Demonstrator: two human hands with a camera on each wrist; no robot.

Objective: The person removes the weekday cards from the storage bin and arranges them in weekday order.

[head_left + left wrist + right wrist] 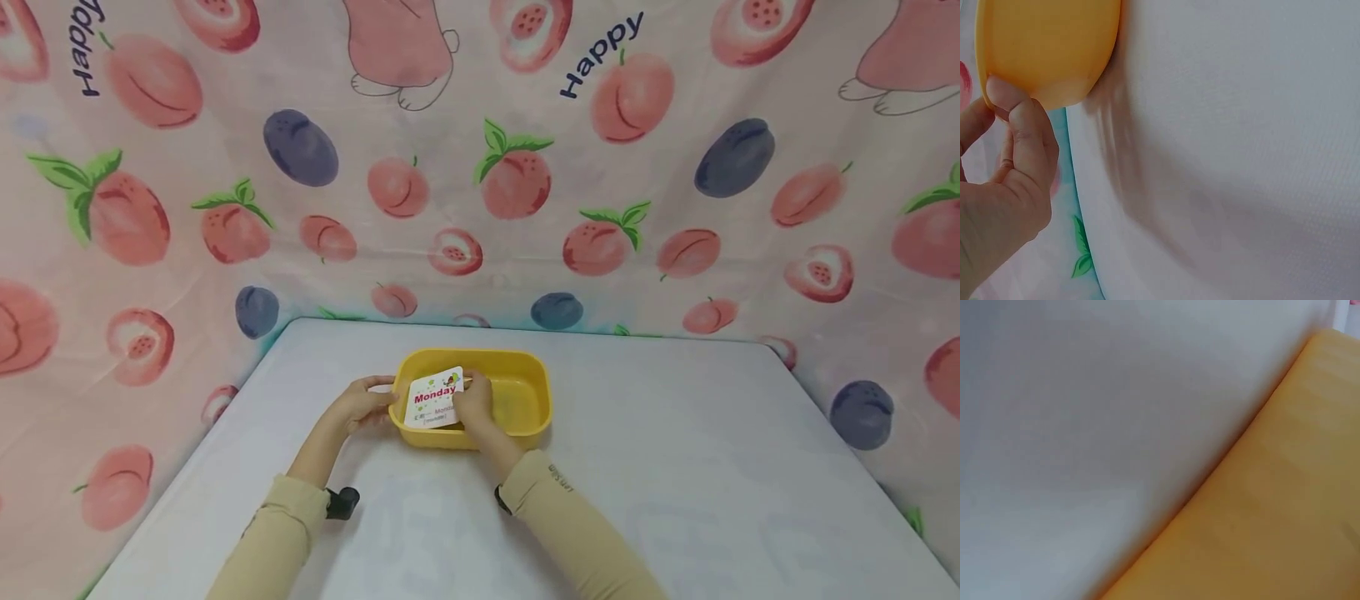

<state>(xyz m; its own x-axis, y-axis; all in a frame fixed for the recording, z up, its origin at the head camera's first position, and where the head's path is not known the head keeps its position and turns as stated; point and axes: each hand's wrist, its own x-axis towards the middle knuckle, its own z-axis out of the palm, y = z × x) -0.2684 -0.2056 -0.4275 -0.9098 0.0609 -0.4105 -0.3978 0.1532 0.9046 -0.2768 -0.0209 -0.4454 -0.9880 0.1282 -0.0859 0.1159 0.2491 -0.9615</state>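
Observation:
A yellow plastic basin (pixel 525 404) with rounded corners stands on the white table. My left hand (pixel 358 407) pinches its left rim; in the left wrist view the thumb of that hand (pixel 1019 162) presses the outside of the basin wall (pixel 1054 50). Inside the basin, my right hand (pixel 476 402) holds the right edge of a white flashcard (pixel 431 402) printed "Monday" in red. The card leans at a slant over the basin's left half. In the right wrist view only the basin's side (pixel 1260 519) and tabletop show, and the right fingers are hidden.
A white cloth-covered tabletop (pixel 712 467) spreads around the basin. Behind and at both sides hangs a pink curtain (pixel 420 275) printed with peaches and plums. Each wrist wears a dark strap, with a small black camera (pixel 343 503) visible on the left one.

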